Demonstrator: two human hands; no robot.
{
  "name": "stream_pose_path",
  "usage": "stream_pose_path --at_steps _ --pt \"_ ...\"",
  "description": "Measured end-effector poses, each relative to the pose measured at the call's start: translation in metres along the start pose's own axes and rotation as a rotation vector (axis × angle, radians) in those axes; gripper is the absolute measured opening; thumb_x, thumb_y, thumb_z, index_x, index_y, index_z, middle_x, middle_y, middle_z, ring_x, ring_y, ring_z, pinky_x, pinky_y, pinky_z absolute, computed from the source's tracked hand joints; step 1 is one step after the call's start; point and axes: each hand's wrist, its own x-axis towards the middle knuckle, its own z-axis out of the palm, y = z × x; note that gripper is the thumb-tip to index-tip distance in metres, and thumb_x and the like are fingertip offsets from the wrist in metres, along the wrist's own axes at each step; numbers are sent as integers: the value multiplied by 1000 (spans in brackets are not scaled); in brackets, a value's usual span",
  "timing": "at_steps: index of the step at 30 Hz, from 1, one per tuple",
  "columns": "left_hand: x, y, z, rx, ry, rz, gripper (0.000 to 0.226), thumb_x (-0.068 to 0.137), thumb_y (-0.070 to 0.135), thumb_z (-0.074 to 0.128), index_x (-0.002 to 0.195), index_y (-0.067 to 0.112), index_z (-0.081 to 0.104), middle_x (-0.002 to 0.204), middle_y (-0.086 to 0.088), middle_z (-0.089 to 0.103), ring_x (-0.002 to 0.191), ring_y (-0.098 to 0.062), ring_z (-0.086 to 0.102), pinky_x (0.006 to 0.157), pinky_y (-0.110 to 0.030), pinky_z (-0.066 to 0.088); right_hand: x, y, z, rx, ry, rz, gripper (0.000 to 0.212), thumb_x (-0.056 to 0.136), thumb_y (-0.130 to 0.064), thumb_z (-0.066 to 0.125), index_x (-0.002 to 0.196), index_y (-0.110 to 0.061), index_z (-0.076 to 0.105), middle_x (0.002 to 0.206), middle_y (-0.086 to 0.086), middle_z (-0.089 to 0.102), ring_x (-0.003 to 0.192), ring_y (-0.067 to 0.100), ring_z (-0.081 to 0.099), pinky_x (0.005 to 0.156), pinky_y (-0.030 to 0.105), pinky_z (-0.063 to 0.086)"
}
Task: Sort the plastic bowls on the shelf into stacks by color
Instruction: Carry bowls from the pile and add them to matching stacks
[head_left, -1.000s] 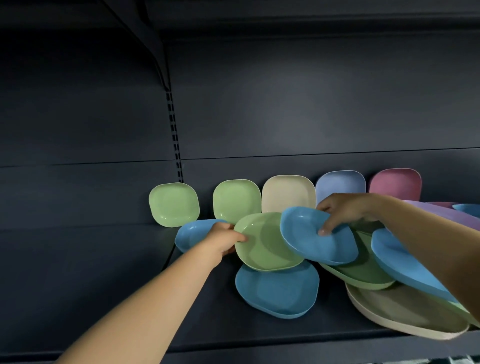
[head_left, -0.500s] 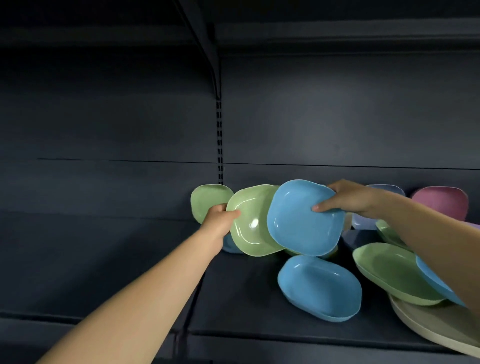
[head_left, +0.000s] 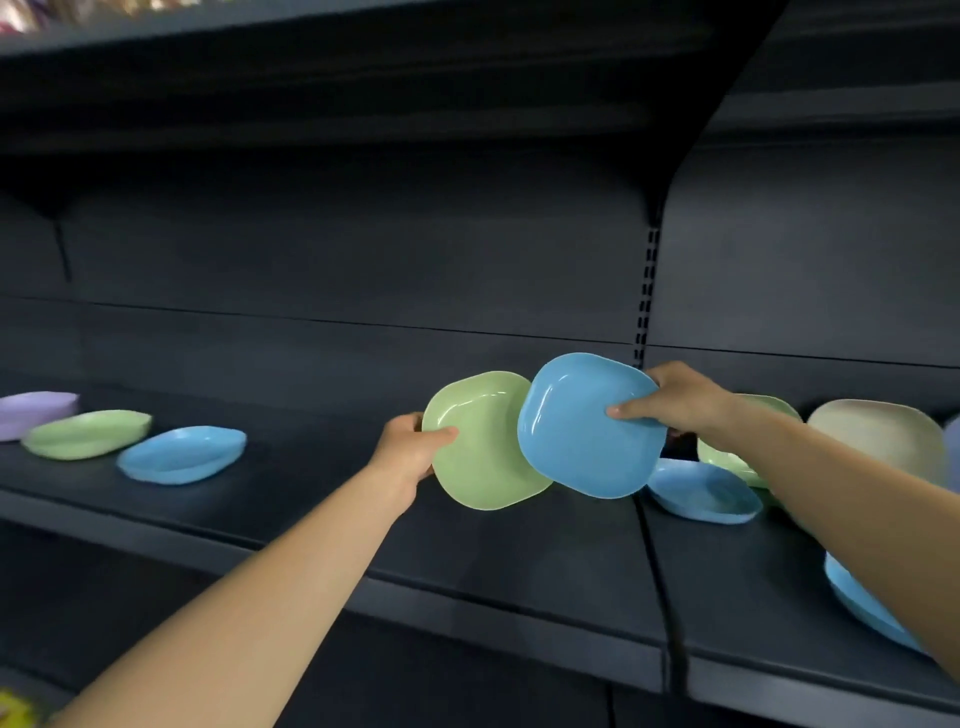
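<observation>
My left hand: my left hand grips the left rim of a light green square plastic bowl, thumb on the inside, and holds it up off the shelf, tilted toward me.
My right hand: my right hand pinches the right rim of a bright blue square plastic bowl, thumb on the inside. This bowl is tilted up too, and its left edge sits in front of the green one.
Dark shelf board: the dark grey metal shelf runs below both held bowls.
Right side: a blue bowl lying flat, a green bowl standing behind my arm, a cream bowl and a blue bowl at the edge.
Far left: a flat blue bowl, then a flat green bowl, then a purple bowl, side by side.
</observation>
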Motion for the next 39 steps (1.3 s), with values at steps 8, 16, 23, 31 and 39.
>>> stream_pose_path --at_steps 8,16,23,31,39 --pt "10 10 -169 -50 120 -2 10 88 5 62 97 9 61 85 -3 64 83 -24 61 81 -35 49 -3 -100 146 360 119 45 26 75 -13 78 99 -12 67 92 4 69 79 21 65 66 31 50" --pt "37 12 -305 -203 342 -2 14 87 11 65 101 14 62 89 -5 64 90 -30 61 80 -37 50 16 -179 271 568 73 112 28 76 -10 77 100 -10 63 96 8 68 89 28 65 78 39 53" --pt "79 2 -398 -228 519 17 20 85 6 65 102 13 58 100 -6 59 92 -26 54 81 -33 42 73 -210 363 633 11 207 36 75 -12 78 107 -7 62 105 9 67 95 29 64 77 39 53" --pt "150 0 -468 -147 564 -5 27 86 8 65 112 10 60 104 -7 57 94 -26 53 83 -32 41 138 -222 448 648 -11 293 35 74 -8 78 105 -5 61 103 11 65 96 30 63 78 39 52" --pt "216 -4 -489 -68 521 -55 33 85 13 67 116 8 58 104 -9 58 92 -28 53 80 -33 41 171 -214 498 369 25 249 25 69 -6 78 90 -3 65 91 13 69 89 28 67 79 38 54"
